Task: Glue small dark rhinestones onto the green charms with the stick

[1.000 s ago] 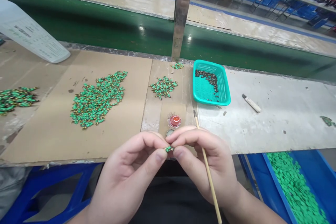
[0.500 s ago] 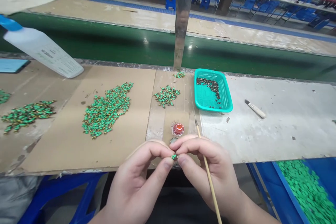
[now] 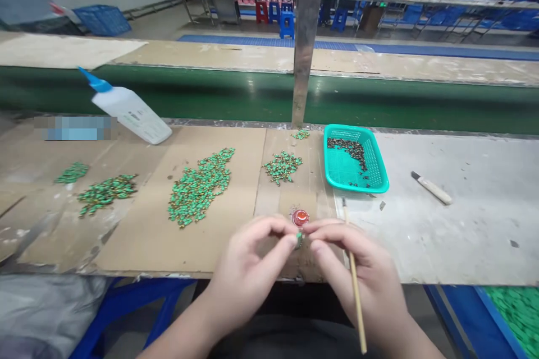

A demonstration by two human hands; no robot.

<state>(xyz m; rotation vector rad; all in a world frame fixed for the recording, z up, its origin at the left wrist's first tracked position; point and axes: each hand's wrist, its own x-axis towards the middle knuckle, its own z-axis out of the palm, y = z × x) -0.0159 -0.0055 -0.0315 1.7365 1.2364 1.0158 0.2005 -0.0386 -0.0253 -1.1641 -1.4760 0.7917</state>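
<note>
The left hand I'm watching pinches a small green piece above the cardboard-covered worktop; beside it, the right hand grips a slim wooden-handled brush.

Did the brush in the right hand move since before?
Yes, the brush went right: its tip has passed the near left corner of the green basket.
</note>
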